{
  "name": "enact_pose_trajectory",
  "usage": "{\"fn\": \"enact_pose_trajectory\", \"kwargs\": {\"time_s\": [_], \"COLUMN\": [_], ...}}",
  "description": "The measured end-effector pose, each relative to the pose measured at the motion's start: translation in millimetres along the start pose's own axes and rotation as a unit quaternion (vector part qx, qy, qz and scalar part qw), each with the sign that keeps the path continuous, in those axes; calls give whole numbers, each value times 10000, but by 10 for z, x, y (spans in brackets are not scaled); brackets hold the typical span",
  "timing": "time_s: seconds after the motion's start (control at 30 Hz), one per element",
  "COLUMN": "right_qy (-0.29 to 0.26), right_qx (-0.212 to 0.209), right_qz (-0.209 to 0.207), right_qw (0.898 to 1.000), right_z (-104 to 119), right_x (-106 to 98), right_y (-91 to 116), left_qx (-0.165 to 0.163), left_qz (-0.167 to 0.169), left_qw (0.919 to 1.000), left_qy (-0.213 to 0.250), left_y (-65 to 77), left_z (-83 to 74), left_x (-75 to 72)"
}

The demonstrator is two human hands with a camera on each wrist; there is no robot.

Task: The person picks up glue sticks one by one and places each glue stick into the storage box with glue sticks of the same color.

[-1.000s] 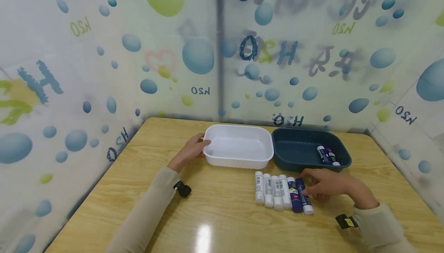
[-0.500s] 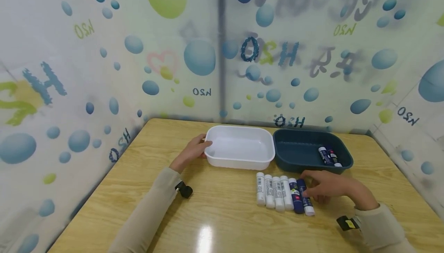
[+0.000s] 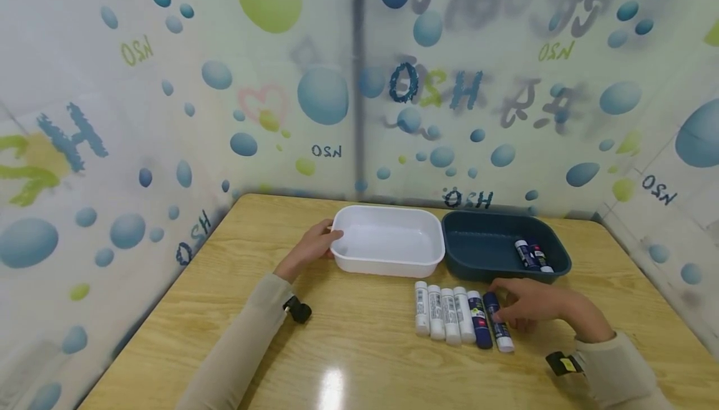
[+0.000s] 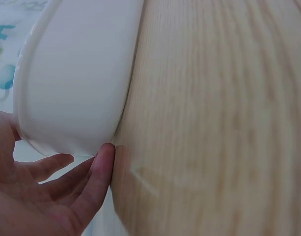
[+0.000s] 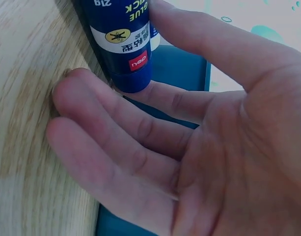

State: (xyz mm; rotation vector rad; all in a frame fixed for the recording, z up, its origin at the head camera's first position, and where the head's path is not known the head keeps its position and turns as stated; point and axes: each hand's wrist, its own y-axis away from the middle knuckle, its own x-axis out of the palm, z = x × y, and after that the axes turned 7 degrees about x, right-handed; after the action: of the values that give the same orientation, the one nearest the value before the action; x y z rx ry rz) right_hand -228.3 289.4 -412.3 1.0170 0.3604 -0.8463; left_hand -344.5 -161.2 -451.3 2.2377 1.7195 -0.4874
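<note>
My left hand (image 3: 312,247) holds the left end of a white plastic tray (image 3: 387,269), thumb over the rim. In the left wrist view its fingers (image 4: 102,164) touch the tray's outer wall (image 4: 76,83). My right hand (image 3: 533,305) pinches a dark blue glue stick (image 3: 497,321) with a white end between thumb and forefinger. Its label (image 5: 122,39) shows in the right wrist view, the other fingers (image 5: 106,132) bent near the table. Left of it lie another blue glue stick (image 3: 480,319) and a row of several white glue sticks (image 3: 450,315).
A dark teal tray (image 3: 477,266) stands against the white tray's right side, with a few blue glue sticks (image 3: 525,254) at its right end. Both trays sit near the back of the wooden table (image 3: 359,347), before a printed curtain-like wall (image 3: 269,166).
The pinched blue glue stick has shifted slightly right with my right hand, opening a narrow gap beside the other blue one. My left hand stays on the white tray.
</note>
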Motion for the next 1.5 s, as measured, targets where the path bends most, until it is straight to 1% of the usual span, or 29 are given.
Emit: {"fn": "enact_pose_trajectory", "kwargs": {"time_s": [0.3,0.77,1.0,1.17,1.27,1.37,1.5], "right_qy": [106,229,369,275,207,186,165], "right_qx": [210,218,51,50,-62,-341,-664], "right_qz": [-88,-202,-317,-323,-324,-309,-260], "right_qw": [9997,9993,9988,9991,9992,9988,9973], "right_z": [10,31,33,34,20,-6,-43], "right_x": [-5,-4,6,9,13,12,-1], "right_y": [15,12,11,1,-2,1,13], "left_qx": [-4,0,-7,39,79,117,31], "left_qz": [31,-26,-78,-67,-52,-33,-41], "left_qw": [10000,10000,10000,10000,10000,9999,10000], "left_qy": [-2,-25,14,9,0,11,60], "left_y": [11,5,-13,-13,7,25,14], "left_z": [3,21,41,49,27,7,27], "left_x": [-9,7,24,23,20,15,18]}}
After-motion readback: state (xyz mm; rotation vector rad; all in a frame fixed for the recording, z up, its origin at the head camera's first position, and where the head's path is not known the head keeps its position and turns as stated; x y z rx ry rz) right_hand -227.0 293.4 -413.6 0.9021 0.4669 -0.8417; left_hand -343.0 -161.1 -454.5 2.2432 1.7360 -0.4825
